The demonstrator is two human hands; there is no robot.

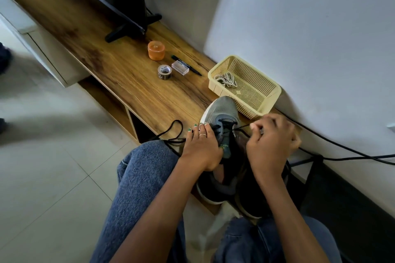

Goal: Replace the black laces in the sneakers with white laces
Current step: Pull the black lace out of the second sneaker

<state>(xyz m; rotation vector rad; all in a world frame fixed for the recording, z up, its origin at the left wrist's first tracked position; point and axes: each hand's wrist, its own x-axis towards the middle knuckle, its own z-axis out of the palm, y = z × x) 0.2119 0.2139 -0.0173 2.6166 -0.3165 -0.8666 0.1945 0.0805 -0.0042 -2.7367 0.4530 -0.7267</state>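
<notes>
A grey sneaker [223, 111] with a white sole lies on the wooden bench [132, 74], toe pointing away from me. A black lace [229, 124] is threaded through its front eyelets only, and a loose length [174, 129] trails off to the left. My left hand [202, 147] rests on the sneaker's left side, fingers laid forward along it. My right hand [271, 141] pinches a stretch of the black lace drawn taut to the right. A second dark sneaker [252, 200] lies beside it, largely hidden under my right forearm. White laces [227, 79] lie coiled in a yellow basket [265, 100].
On the bench behind the shoe are an orange jar [156, 50], a tape roll [164, 72], a small clear box [180, 67] and a black marker [186, 65]. A black stand foot [128, 30] sits farther back. Black cables [333, 145] run along the wall at right.
</notes>
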